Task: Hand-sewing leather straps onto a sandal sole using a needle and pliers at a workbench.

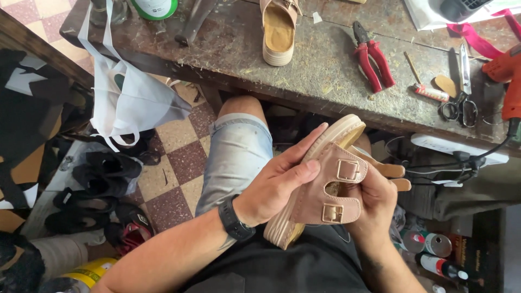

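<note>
A beige two-strap sandal (325, 190) with two metal buckles and a thick pale sole is held tilted over my lap. My left hand (282, 182), with a black watch on its wrist, grips the sole's side, thumb resting on the upper strap. My right hand (377, 198) holds the sandal from the other side, its fingers behind the straps. A matching sandal (278, 30) lies on the worn wooden workbench (325, 70) at the far side.
Red-handled pliers (372, 59), scissors (461, 103) and an orange power tool (507, 76) lie on the bench's right. A white bag (127, 100) hangs off the left corner. Dark shoes (100, 184) pile on the tiled floor; spray cans (434, 249) stand lower right.
</note>
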